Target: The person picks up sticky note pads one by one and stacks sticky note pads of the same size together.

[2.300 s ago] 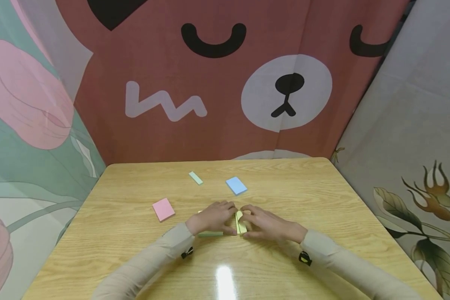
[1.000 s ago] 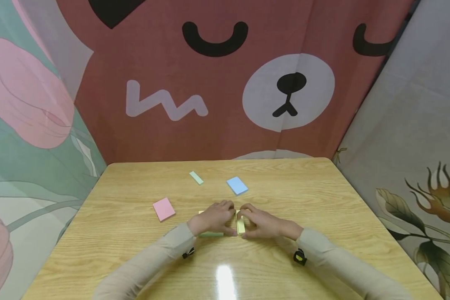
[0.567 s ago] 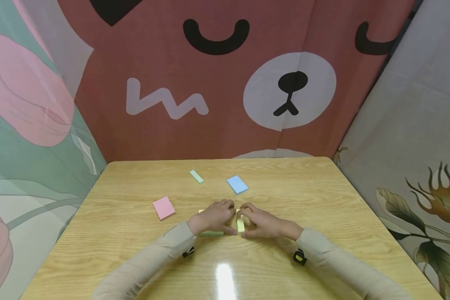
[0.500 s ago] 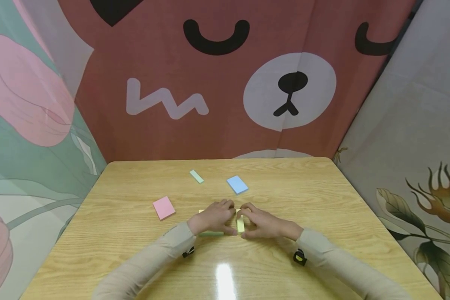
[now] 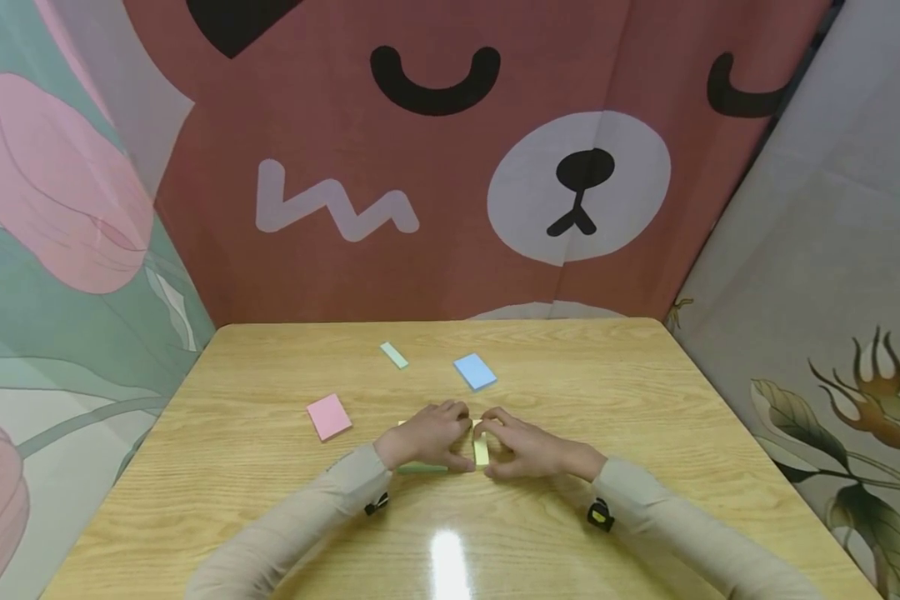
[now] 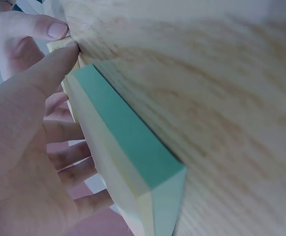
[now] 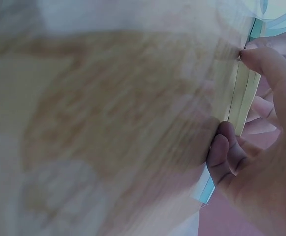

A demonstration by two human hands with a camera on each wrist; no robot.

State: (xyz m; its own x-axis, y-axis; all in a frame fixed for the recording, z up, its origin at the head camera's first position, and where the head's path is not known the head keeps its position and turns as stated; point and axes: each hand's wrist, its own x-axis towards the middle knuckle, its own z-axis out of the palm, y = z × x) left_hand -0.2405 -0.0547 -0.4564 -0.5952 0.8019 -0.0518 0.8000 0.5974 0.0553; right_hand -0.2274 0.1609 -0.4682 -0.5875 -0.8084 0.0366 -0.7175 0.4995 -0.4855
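A wide sticky note pad (image 6: 128, 132), green below and pale yellow on top, lies flat on the table, mostly hidden in the head view by my left hand (image 5: 427, 435). That hand holds it, thumb by the near edge and fingers reaching over the far side. Just to the right lies a narrow yellow sticky note pad (image 5: 482, 450), close beside the wide one. My right hand (image 5: 528, 446) grips the narrow pad by its ends, thumb at the near end and curled fingers at the far end. The two hands nearly meet.
Farther back on the wooden table (image 5: 607, 383) lie a blue sticky note pad (image 5: 476, 372) and a small light green strip pad (image 5: 394, 355). A pink sticky note pad (image 5: 329, 417) is to the left. Printed cloths (image 5: 307, 275) hang behind and beside the table.
The narrow yellow pad's top, curled up at first, now looks flat. My right hand has shifted slightly left, closer to the left hand, then stayed still. The left hand hardly moved.
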